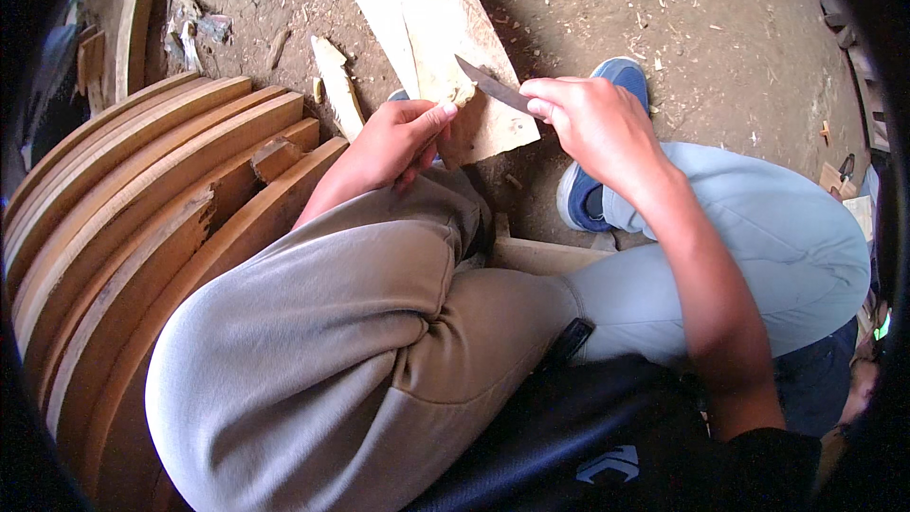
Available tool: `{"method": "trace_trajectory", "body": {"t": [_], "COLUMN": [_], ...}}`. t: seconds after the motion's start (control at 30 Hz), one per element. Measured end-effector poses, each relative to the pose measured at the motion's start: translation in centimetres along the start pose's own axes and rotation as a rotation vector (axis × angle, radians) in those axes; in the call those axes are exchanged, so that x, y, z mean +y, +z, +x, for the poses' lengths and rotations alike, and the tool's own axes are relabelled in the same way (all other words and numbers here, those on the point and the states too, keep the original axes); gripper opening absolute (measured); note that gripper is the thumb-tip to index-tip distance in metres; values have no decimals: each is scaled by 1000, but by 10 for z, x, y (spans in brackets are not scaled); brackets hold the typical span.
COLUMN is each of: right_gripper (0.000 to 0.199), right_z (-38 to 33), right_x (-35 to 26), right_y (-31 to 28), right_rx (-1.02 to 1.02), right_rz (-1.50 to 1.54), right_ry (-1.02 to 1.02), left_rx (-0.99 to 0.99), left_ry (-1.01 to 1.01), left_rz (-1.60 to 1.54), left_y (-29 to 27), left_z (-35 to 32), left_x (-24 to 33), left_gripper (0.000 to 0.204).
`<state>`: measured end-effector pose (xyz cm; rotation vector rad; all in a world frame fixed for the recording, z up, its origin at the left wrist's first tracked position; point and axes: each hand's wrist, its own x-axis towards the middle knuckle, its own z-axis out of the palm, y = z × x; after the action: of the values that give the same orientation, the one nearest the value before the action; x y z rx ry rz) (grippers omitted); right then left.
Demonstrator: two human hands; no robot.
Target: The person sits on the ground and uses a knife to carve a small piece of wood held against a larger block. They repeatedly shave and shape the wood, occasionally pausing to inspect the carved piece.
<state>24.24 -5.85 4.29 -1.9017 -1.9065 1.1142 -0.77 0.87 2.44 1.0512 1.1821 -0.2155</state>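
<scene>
My left hand [398,137] is closed around a small pale piece of wood [463,94], whose tip shows past my thumb. My right hand [592,118] grips a knife [491,85] by its handle; the grey blade points left and its tip meets the small wood piece. Both hands hover above my knees, over a pale flat board [427,9] lying on the dirt ground. My legs in grey trousers fill the lower middle of the view.
A stack of curved brown wooden planks [142,199] rises at the left. A pale wood splinter [336,85] and shavings lie on the dirt. My blue shoe [616,76] rests beside the board. Another wood piece [540,254] lies under my legs.
</scene>
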Motion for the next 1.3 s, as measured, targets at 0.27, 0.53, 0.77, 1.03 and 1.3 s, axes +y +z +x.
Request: {"method": "trace_trajectory", "body": {"t": [0.27, 0.53, 0.77, 1.03, 1.3], "right_gripper": [23, 27, 26, 27, 27], "right_z": [17, 28, 34, 35, 43], "right_x": [-6, 14, 21, 23, 28], "right_y": [-14, -8, -2, -1, -3], "right_rx": [-96, -198, -235, -216, -281], "right_rz": [-155, 156, 297, 175, 351], "right_ry": [39, 42, 53, 2, 44], "left_rx": [35, 8, 20, 39, 41], "left_ry": [-14, 38, 28, 57, 34], "left_rz": [40, 72, 21, 65, 27], "left_y": [-4, -5, 0, -1, 0], "left_z": [5, 9, 6, 7, 7], "left_x": [-1, -5, -4, -5, -3], "left_gripper": [50, 52, 47, 48, 49]}}
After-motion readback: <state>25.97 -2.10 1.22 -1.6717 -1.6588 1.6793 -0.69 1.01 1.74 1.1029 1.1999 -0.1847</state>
